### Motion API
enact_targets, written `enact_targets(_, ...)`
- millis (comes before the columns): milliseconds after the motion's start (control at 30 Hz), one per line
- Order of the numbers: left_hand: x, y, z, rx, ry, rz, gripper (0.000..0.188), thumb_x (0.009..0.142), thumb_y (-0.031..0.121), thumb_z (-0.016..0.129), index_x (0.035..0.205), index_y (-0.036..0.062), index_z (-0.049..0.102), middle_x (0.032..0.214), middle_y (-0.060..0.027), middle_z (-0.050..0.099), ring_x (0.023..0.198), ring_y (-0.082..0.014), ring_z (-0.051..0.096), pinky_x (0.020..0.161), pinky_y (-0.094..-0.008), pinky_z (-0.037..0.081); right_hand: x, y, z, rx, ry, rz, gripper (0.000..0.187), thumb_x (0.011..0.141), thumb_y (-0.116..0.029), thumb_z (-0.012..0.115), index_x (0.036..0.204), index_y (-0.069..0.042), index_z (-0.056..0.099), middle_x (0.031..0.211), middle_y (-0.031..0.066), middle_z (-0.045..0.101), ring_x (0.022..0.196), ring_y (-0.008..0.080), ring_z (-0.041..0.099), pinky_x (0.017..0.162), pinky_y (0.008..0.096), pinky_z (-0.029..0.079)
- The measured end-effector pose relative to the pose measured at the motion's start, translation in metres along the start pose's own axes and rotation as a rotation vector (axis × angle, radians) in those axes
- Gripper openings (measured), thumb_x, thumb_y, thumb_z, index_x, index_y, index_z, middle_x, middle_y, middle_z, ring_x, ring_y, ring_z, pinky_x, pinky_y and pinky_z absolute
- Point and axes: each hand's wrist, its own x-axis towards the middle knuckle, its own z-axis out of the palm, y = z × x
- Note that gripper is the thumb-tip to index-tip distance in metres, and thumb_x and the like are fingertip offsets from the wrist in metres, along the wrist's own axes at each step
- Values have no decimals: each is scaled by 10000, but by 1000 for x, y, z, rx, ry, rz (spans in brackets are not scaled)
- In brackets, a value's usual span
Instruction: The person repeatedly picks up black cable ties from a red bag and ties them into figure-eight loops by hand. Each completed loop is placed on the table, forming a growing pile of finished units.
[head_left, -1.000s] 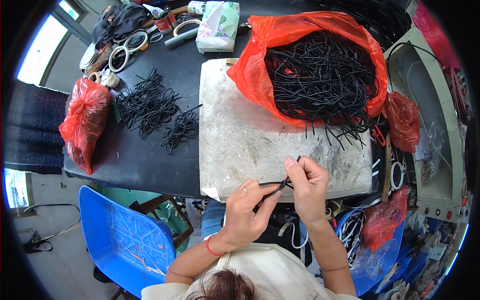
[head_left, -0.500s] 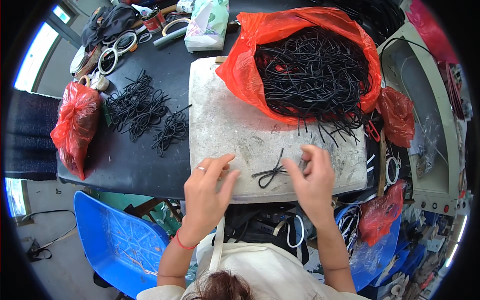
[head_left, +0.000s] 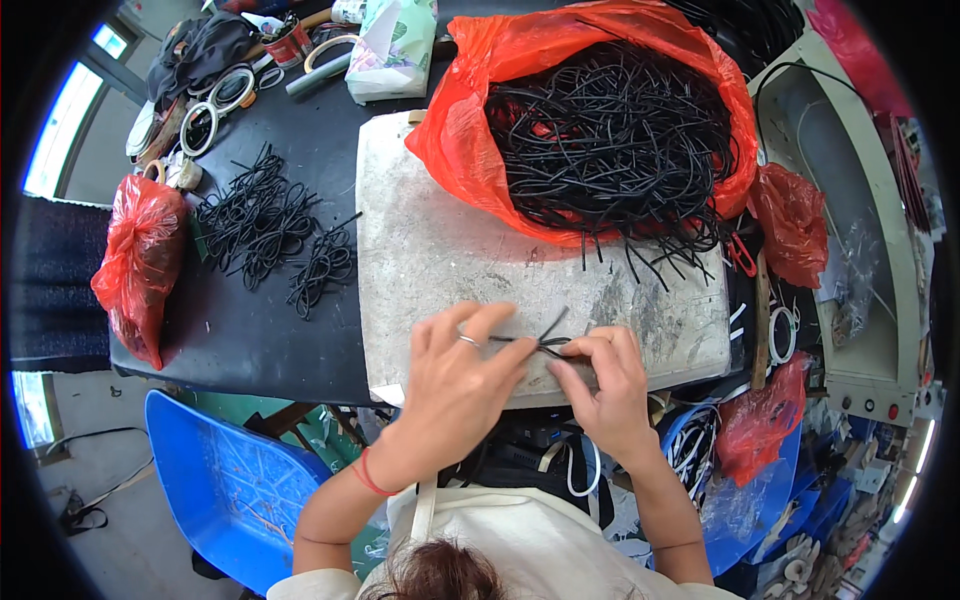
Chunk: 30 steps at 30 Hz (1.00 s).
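Observation:
A short black cord (head_left: 553, 345), tied in a small bow, is just above the pale board (head_left: 450, 235) near its front edge. My right hand (head_left: 608, 385) pinches its right side between thumb and fingers. From the other side my left hand (head_left: 462, 375), wearing a ring, comes over the cord, slightly blurred. Its thumb reaches the cord's middle, and the index finger is apart from the thumb, with a loose cord end between them. My left hand partly hides the cord.
A red plastic bag (head_left: 455, 150) heaped with black cords (head_left: 610, 140) fills the board's far side. Bundled black cords (head_left: 262, 215) lie left on the dark table (head_left: 230, 335), beside a tied red bag (head_left: 143, 260). Blue plastic chairs (head_left: 225, 480) stand below the table edge.
Both hands have come together over the cord bow. My right hand has taken hold of it, and my left hand has moved right to reach it. The view has shifted slightly.

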Motion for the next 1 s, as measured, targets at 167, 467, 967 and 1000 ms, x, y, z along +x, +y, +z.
enact_targets(167, -11, -7, -19, -9, 168, -204, 285, 671, 46, 689, 948, 72, 629, 1039, -93, 541, 968, -301, 478, 829, -401, 370, -2, -1, -4, 64, 7, 24, 245, 675, -76, 717, 865, -29, 569, 814, 88, 500, 769, 248, 482, 666, 332, 401)
enact_targets(467, -18, 13, 18, -72, 145, -81, 304, 697, -12, 628, 998, 28, 608, 961, -89, 574, 896, -256, 525, 766, -356, 410, -4, -3, 0, 47, 9, 41, 185, 679, -65, 709, 829, -46, 603, 788, 67, 490, 746, 230, 471, 657, 328, 383)
enact_targets(967, -19, 18, 19, 217, -28, 7, 383, 742, 81, 596, 1120, 36, 559, 1182, -74, 552, 968, -198, 525, 809, -328, 361, -4, -6, -5, -18, -45, -35, 165, 692, -46, 695, 844, -52, 632, 805, 67, 504, 752, 219, 480, 671, 308, 382)
enact_targets(1000, -19, 16, 18, 154, -14, -2, 376, 742, 62, 598, 1115, 32, 560, 1163, -78, 561, 957, -212, 533, 806, -334, 373, -4, -6, -7, -13, -52, -46, 166, 695, -39, 691, 850, -50, 633, 813, 69, 511, 749, 216, 488, 670, 305, 389)
